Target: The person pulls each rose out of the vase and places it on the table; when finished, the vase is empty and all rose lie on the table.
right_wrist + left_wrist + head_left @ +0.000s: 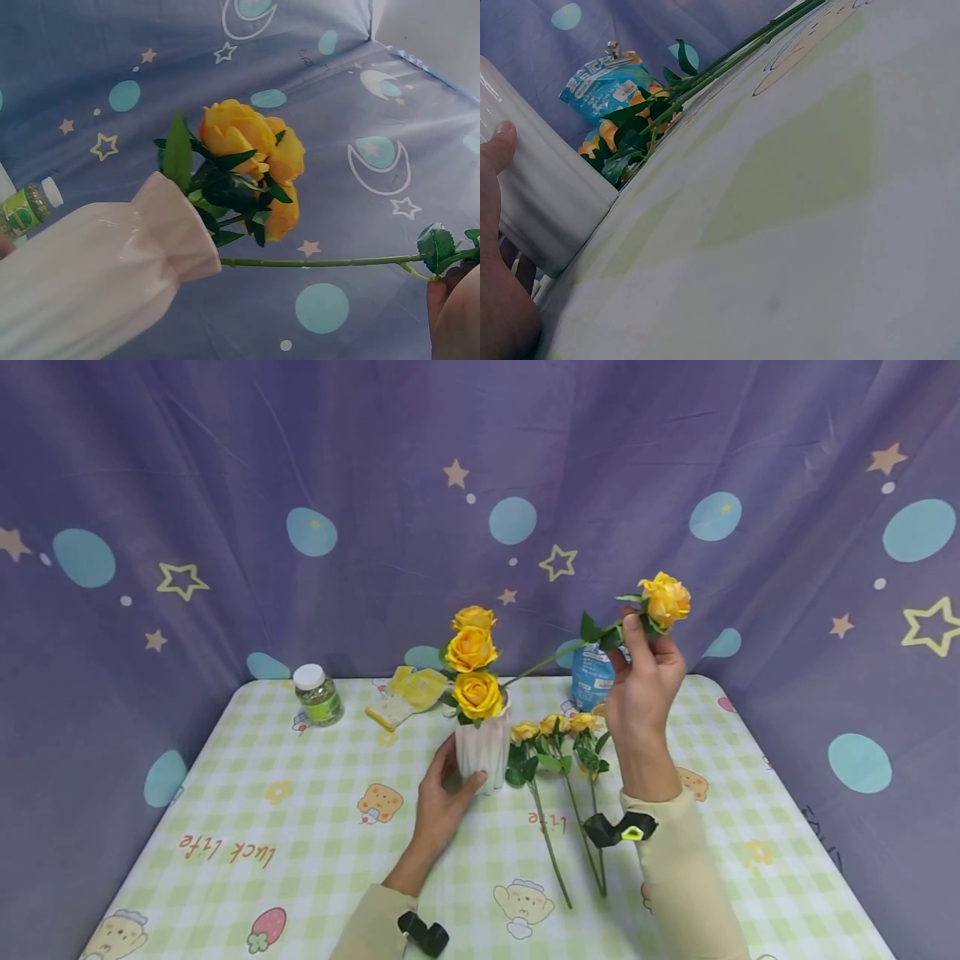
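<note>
A white ribbed vase (483, 756) holds several yellow artificial roses (472, 649). My left hand (442, 797) grips the lower part of the vase, thumb on its front; the left wrist view shows the thumb against the vase (544, 172). Up at the right, my right hand (647, 681) pinches a yellow rose (666, 602) just below its bloom. That rose's stem (330, 262) slants down to the vase's mouth, and its lower end is hidden there. On the tablecloth between the arms lie several more yellow roses (555, 727), stems towards me.
Behind the right hand stands a blue bag (591, 681), clipped at the top in the left wrist view. Left of the vase lie yellow-and-white gloves (408, 693) and a white-lidded jar (318, 695). A purple curtain (405, 460) hangs behind the checked tablecloth (315, 877).
</note>
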Motion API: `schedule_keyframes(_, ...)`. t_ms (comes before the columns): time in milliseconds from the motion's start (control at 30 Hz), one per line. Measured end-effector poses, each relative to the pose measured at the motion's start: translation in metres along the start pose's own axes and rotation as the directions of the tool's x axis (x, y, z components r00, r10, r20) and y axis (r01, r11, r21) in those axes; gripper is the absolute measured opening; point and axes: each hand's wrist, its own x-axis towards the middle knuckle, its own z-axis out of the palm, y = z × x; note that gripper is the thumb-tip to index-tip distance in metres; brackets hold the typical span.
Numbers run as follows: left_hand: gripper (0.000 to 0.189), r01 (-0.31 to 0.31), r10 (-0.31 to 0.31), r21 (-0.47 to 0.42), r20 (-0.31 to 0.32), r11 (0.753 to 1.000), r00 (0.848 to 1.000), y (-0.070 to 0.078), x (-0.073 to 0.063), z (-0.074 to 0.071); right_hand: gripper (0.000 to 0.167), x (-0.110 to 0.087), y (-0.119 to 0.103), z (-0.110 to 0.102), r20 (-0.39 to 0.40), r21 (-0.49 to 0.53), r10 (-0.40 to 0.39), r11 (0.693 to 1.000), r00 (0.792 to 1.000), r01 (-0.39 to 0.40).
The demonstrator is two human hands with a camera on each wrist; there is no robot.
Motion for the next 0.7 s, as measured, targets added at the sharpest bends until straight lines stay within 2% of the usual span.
schedule_keyframes(467,0.081,0.009,-0.009,-0.005,-0.001,1.000,1.000,0.001,0.000,0.000,0.016,0.009,-0.011,-0.006,-0.023,-0.009,-0.053,0.999,0.998,0.053)
schedule_keyframes(700,0.082,0.016,-0.016,0.002,-0.001,1.000,1.000,0.002,0.000,0.000,0.022,0.012,-0.019,-0.012,-0.032,0.011,-0.091,0.996,0.995,0.092)
